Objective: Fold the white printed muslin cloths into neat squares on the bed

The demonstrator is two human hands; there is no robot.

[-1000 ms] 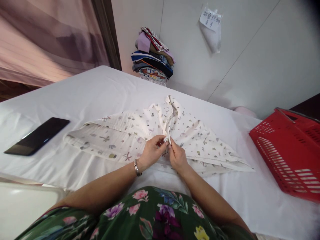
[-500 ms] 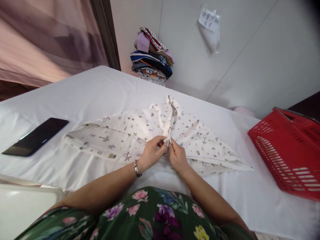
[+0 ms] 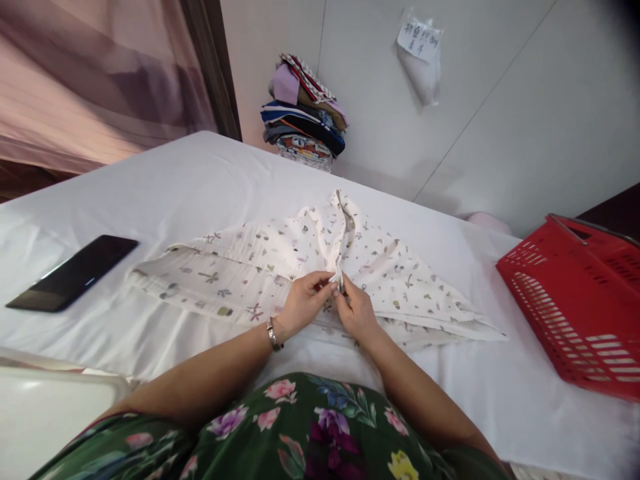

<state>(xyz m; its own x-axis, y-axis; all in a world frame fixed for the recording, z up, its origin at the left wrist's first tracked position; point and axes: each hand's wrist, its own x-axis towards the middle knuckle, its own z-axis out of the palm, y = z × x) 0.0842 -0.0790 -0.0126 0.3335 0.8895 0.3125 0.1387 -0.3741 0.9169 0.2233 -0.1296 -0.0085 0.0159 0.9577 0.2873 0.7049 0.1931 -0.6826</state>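
Observation:
A thin white cloth garment (image 3: 280,247) with small printed plants and shapes lies spread wide across the table, its upper edge bunched into a raised fold at the middle. My left hand (image 3: 306,301), with a metal bracelet at the wrist, pinches the garment's front opening between thumb and fingers. Close against it, my right hand (image 3: 356,312) pinches the other side of the same strip. Whatever small fastening may be between the fingertips is too small to make out.
The table wears a white sheet (image 3: 200,180). A dark tablet (image 3: 73,275) lies on the left, and a red plastic basket (image 3: 580,307) stands at the right. Folded clothes (image 3: 305,113) are stacked beyond the far edge, near the wall. A white chair or stool (image 3: 55,413) is at lower left.
My fingertips have shifted slightly at the garment's opening, the right thumb and fingers moving a little. The garment and everything around it stay in place.

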